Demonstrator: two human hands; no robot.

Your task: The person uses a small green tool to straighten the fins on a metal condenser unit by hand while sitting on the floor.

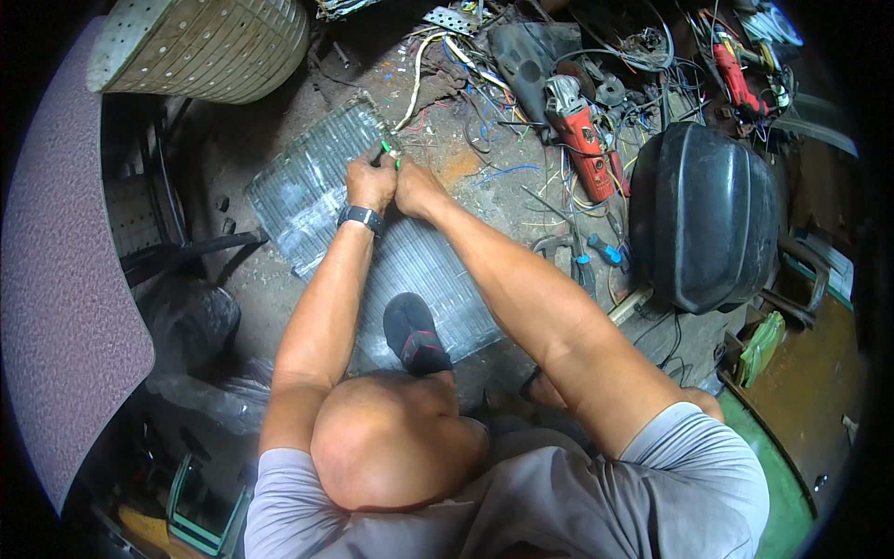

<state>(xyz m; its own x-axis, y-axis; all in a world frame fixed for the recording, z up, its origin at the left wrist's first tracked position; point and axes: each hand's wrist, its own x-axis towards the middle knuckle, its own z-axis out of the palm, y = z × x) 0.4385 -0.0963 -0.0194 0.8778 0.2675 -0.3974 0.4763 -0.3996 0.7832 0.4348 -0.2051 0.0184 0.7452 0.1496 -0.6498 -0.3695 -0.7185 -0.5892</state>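
**Hands close together over the ribbed grey panel, on a cluttered floor**

Left hand (371, 184): fingers curled, gripping a small green-and-dark item (386, 149); kind unclear, mostly covered. Right hand (419, 190): clenched just beside it; cannot tell what, if anything, is inside the fist. Both over the far part of the ribbed grey panel (430, 265), which lies flat on the floor. Dark watch (360, 219) on left wrist. Dark shoe (406, 326) on the panel's near part.

Floor (456, 140): grey, gritty, stained; a rusty-orange patch just right of the panel's far end. Beyond and right of the panel: tangled wires (475, 79), a red angle grinder (587, 149), blue-handled screwdriver (605, 250). Far left of the panel, a speckled mauve surface (70, 252) bends along the rim of view. Well right of it, a brown board (805, 391) beside a green surface (768, 456).

Containers: beige basket-like vessel (209, 47), beyond the panel to its left, contents hidden. Bulky black case (712, 214), right of the panel, inside not visible. Clear plastic bag (219, 401), crumpled, near left of the panel; contents cannot be made out.
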